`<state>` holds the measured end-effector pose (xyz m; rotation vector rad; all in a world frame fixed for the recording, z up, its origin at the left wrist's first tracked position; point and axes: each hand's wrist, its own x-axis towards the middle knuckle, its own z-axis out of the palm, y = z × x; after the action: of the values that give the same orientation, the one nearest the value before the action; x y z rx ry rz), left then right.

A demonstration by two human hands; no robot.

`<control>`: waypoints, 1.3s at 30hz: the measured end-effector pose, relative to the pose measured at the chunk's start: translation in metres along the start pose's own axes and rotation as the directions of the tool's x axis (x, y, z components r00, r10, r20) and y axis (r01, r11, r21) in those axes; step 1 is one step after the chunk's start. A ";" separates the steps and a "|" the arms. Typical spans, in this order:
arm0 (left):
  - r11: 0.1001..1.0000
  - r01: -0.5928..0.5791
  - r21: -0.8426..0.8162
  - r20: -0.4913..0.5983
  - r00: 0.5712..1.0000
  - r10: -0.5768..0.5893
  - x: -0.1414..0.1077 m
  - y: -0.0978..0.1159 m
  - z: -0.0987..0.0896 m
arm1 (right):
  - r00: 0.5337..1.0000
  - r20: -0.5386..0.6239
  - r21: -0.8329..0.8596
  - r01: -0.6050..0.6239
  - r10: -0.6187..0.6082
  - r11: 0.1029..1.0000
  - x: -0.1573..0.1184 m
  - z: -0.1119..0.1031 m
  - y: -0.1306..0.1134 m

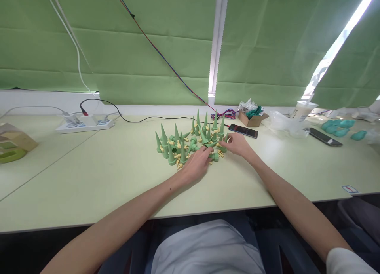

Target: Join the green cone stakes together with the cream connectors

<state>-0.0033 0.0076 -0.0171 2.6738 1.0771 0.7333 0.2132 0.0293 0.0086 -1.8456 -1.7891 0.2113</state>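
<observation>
Several green cones (164,136) with round bases stand and lie in a cluster on the pale table (118,179), with small yellow pieces (180,165) scattered among them. My left hand (198,163) reaches into the front of the cluster, its fingers bent round a green cone that points right. Just to the right, my right hand (236,144) has thumb and fingers closed at a green cone (226,137) on the cluster's right edge. Fingertips of both hands are partly hidden among the pieces.
Behind my right hand lie a phone (243,130) and a small cardboard box (252,118). Farther right are a plastic cup (303,109), another phone (325,137) and teal objects (338,127). At the left are a power strip (86,126) and a yellowish box (18,137).
</observation>
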 end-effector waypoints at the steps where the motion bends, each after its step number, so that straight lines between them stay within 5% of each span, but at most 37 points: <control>1: 1.000 -0.005 0.006 0.003 1.000 0.005 0.000 0.000 0.000 | 1.000 -0.026 -0.001 0.004 -0.004 1.000 0.000 0.000 0.000; 12: 0.995 -0.016 0.095 0.035 0.999 0.013 -0.001 0.002 -0.002 | 0.993 -0.113 0.032 0.029 -0.025 0.999 -0.001 -0.001 -0.001; 19: 0.995 0.003 0.103 -0.027 1.000 0.000 -0.002 0.006 -0.003 | 0.929 -0.358 0.170 0.161 -0.091 0.972 -0.009 -0.004 -0.012; 23: 0.996 0.043 0.074 -0.067 0.997 -0.038 0.000 0.007 -0.005 | 0.919 -0.324 0.224 0.304 -0.223 0.926 -0.018 -0.004 -0.022; 34: 0.994 0.099 0.039 -0.172 0.981 -0.091 0.000 0.005 -0.005 | 0.893 -0.066 0.256 0.446 -0.445 0.857 -0.021 0.003 -0.022; 39: 0.989 0.137 0.065 -0.146 0.981 -0.126 -0.001 0.009 -0.006 | 0.863 -0.063 0.261 0.499 -0.501 0.827 -0.023 0.002 -0.021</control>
<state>-0.0017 0.0008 -0.0090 2.6124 1.3267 0.8853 0.1911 0.0073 0.0112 -1.1380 -2.0653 0.2448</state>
